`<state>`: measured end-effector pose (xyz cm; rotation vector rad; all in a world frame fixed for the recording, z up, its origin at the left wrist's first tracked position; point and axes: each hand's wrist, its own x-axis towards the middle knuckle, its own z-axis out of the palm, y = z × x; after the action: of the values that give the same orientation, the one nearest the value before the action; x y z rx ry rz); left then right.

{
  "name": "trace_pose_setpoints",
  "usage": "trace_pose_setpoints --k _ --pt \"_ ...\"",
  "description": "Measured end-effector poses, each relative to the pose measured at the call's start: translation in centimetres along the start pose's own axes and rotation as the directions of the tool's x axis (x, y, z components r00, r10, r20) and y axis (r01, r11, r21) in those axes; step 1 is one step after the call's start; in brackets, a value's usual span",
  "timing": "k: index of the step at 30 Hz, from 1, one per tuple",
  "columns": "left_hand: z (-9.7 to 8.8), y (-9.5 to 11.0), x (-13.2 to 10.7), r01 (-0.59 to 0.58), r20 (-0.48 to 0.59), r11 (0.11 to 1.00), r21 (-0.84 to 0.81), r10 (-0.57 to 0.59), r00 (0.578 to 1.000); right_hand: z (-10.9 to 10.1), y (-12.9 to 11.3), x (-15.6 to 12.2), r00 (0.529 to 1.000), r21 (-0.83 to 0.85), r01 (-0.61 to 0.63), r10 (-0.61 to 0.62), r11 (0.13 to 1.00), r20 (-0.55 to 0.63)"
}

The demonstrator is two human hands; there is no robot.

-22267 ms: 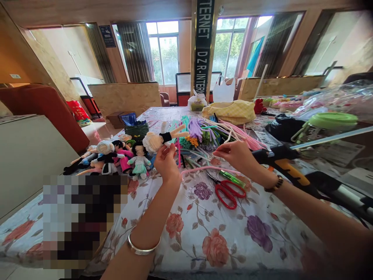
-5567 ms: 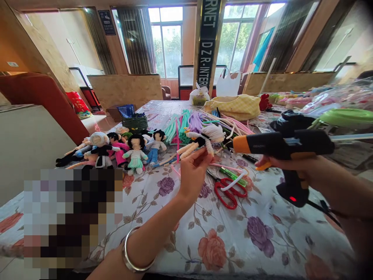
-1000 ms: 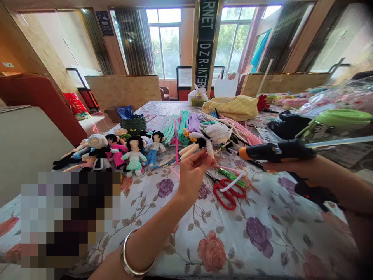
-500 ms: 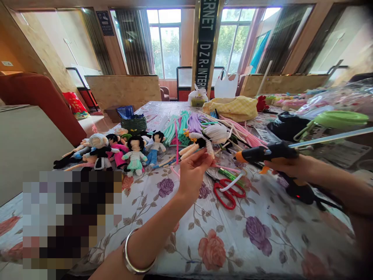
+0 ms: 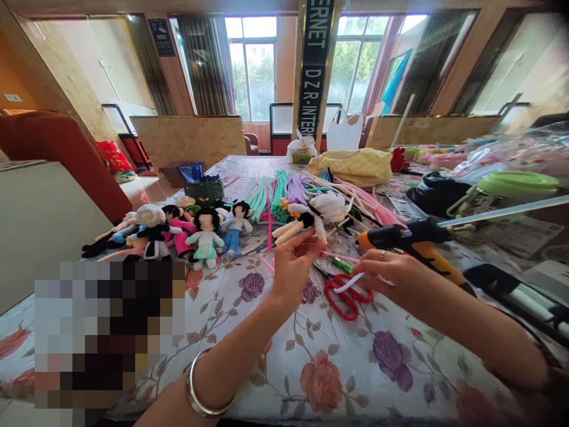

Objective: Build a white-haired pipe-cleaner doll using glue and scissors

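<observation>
My left hand (image 5: pixel 296 258) is closed on a crocheted-looking doll (image 5: pixel 329 207) with white hair and a black and cream body, pinching it by a limb. My right hand (image 5: pixel 380 268) has its fingers apart and lightly curled, over the upper end of a white fuzzy strip (image 5: pixel 349 284); contact is unclear. Red-handled scissors (image 5: pixel 342 302) lie under the strip. A green tube-like item (image 5: pixel 341 265) lies by my right fingertips. Behind my right hand rests a black and orange glue gun (image 5: pixel 400 234) with a long clear glue stick (image 5: pixel 507 210) in its back.
Several finished dolls (image 5: pixel 207 237) lie at the left beside a dark green basket (image 5: pixel 204 190). Bundles of coloured pipe cleaners (image 5: pixel 280 196) lie behind the held doll. A yellow checked pouch (image 5: pixel 351 166) and a light green lidded container (image 5: pixel 518 181) stand farther back.
My right hand has let go of the glue gun, which now lies behind it, and has moved left and nearer to the white strip. My left hand still holds the doll.
</observation>
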<state>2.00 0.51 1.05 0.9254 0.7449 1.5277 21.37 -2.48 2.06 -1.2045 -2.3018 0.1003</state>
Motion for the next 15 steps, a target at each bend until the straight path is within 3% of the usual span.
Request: trace_pose_setpoints --k 4,8,11,15 --pt "0.1 0.2 -0.1 -0.007 0.039 1.0 -0.003 0.007 0.999 2.8 0.6 0.5 0.973 -0.01 0.1 -0.096 0.995 0.211" --pt "0.2 0.1 -0.1 -0.004 0.052 1.0 -0.007 0.004 0.999 2.9 0.6 1.1 0.952 -0.02 0.143 -0.132 0.99 0.277" --pt "0.2 0.1 -0.1 0.006 0.056 1.0 -0.01 -0.006 0.998 1.9 -0.2 1.4 0.973 0.02 0.11 -0.111 0.994 0.201" --pt "0.3 0.1 -0.4 0.003 0.086 1.0 0.023 -0.005 0.996 0.6 -1.6 1.5 0.996 0.275 -0.051 0.069 0.96 -0.057"
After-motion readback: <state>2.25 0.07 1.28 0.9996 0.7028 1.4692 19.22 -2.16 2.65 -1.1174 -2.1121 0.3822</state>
